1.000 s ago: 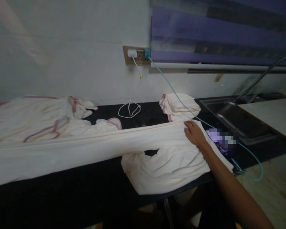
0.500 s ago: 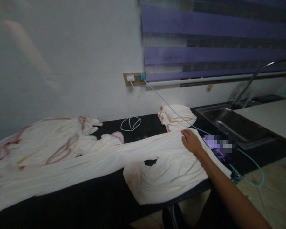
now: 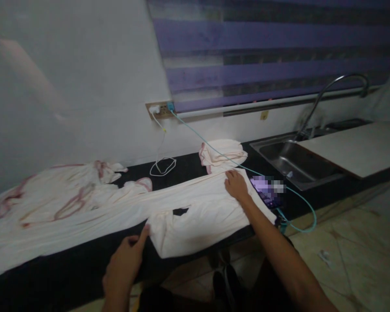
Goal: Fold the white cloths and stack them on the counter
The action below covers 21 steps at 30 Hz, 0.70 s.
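A long piece of off-white cloth point(image 3: 195, 225) stretches along the black counter, its near right part doubled into a wide flap with a small gap showing the counter. My right hand point(image 3: 236, 185) lies flat on the cloth near its far right edge, fingers spread a little. At the flap's left edge is my left hand point(image 3: 125, 262), its thumb stretched out to the fabric and apart from the bent fingers. Whether it grips any cloth is not visible. Leftward the fabric runs into a rumpled heap with pink trim point(image 3: 68, 195).
A folded white cloth with pink edging point(image 3: 223, 152) lies by the wall. A lit phone point(image 3: 263, 188) with a teal cable point(image 3: 299, 193) is right of my right hand. Beyond are a steel sink point(image 3: 299, 162), a faucet point(image 3: 318, 97) and a white board point(image 3: 360, 147). A white cable point(image 3: 162, 168) lies coiled.
My left hand has come into view at the flap's left edge, and the flap looks smoother. My right hand stays on the cloth. The view has shifted to the right.
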Motion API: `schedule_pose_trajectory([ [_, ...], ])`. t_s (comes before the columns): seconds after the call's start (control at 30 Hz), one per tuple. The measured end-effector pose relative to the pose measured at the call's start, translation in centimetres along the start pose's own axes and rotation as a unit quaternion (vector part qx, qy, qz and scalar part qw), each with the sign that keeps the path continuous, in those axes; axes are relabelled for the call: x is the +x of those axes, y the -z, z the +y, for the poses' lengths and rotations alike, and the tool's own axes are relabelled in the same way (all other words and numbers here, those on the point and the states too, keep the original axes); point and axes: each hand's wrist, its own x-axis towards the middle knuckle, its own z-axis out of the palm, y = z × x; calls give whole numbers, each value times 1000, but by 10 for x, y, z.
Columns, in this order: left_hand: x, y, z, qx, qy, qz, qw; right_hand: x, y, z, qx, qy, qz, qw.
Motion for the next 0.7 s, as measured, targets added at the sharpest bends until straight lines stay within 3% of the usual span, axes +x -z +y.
schedule_pose_trajectory([
  [0.13,-10,-27,41,0,-76,-74,994,-1,3,-4,16,-18,5,1000],
  [0.2,-14,-34,53,-7,-68,-88,994,-2,5,-7,22,-27,5,999],
  [0.27,-19,-37,60,-111,-36,-87,989,-2,7,-9,25,-34,3,999],
  [0.3,-22,-38,62,-214,-9,-87,973,-2,8,-10,27,-36,2,999],
  [0.4,-31,-41,64,-511,83,-87,851,-2,11,-11,36,-41,-5,998],
  [0.6,-35,-53,51,-739,138,-60,657,0,11,-8,57,-42,-13,997],
  [0.63,-35,-55,48,-759,136,-53,634,0,10,-8,58,-42,-13,997],
  [0.7,-33,-59,42,-775,124,-38,619,0,9,-7,62,-40,-9,997],
])
